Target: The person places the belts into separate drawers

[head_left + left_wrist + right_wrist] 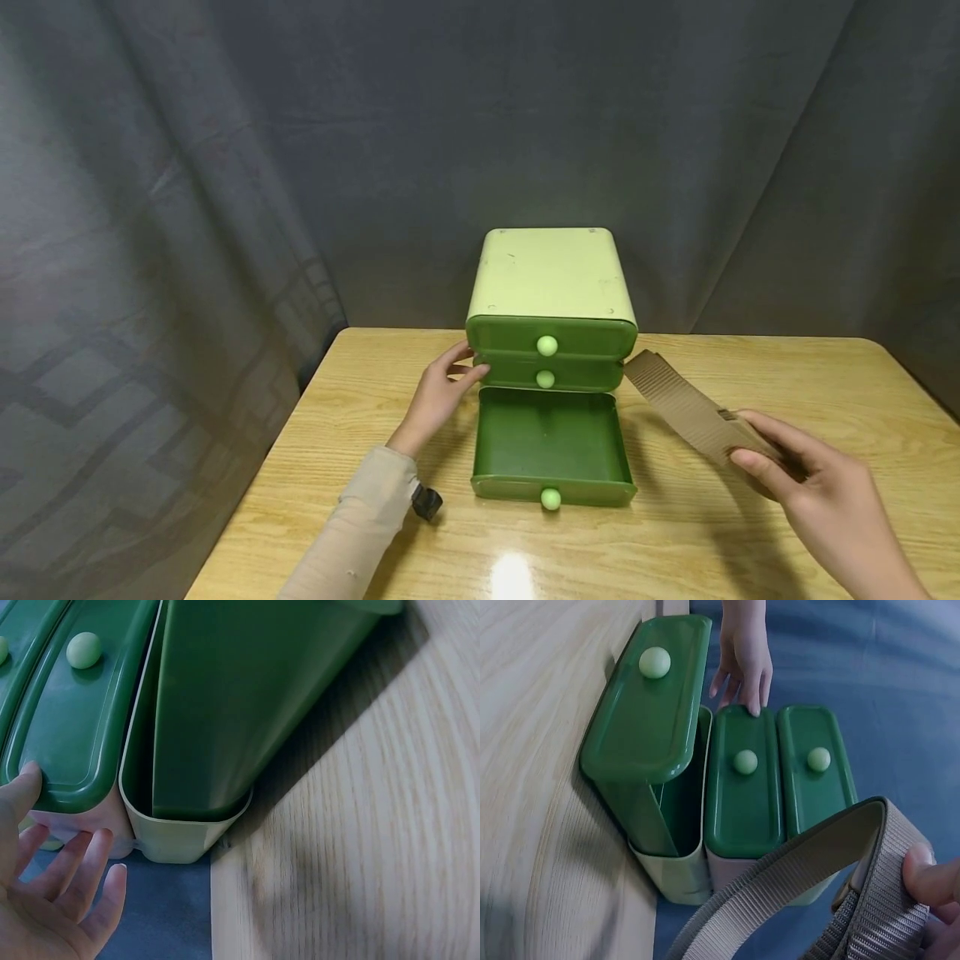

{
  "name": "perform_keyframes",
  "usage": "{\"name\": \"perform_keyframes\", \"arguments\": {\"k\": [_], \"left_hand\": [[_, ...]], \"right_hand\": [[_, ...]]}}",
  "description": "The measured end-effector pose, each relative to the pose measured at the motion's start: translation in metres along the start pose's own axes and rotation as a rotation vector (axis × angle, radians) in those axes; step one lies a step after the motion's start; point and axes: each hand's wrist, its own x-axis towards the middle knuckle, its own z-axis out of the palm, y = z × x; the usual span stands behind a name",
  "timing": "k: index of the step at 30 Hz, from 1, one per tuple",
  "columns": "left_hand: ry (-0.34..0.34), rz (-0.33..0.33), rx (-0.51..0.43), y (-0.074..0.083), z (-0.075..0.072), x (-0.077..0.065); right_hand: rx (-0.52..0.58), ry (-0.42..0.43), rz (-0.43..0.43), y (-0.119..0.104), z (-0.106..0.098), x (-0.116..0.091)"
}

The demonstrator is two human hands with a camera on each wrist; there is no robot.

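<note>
A small cabinet (553,275) with green drawers stands on the table, its bottom drawer (551,442) pulled out and bare inside. Round pale green knobs sit on the drawer fronts. My left hand (437,392) is at the cabinet's left side; in the left wrist view its thumb touches the front of the middle drawer (82,712) while the fingers, spread and slightly bent, lie by the side wall. Right of the cabinet, my right hand (821,475) pinches a folded tan webbing belt (678,404) between thumb and fingers. The belt's loop shows in the right wrist view, partly covering the cabinet.
The cabinet rests on a light wooden table (787,375) with rounded far corners. Behind and to the left hangs a grey-blue curtain (405,167). A small black device (427,502) is strapped at the left sleeve's cuff.
</note>
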Motion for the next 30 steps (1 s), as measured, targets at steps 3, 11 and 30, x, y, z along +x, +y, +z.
{"name": "perform_keyframes", "arguments": {"k": [3, 11, 30], "left_hand": [[0.0, 0.0, -0.001, 0.0, 0.0, 0.0], [0.003, -0.004, -0.004, -0.002, 0.001, 0.001], [0.005, -0.011, 0.005, -0.002, 0.001, 0.0]], "right_hand": [[0.012, 0.014, -0.022, -0.005, 0.003, -0.003], [0.126, 0.054, -0.133, -0.019, 0.013, -0.01], [0.243, -0.044, -0.344, -0.04, 0.036, -0.018]]}}
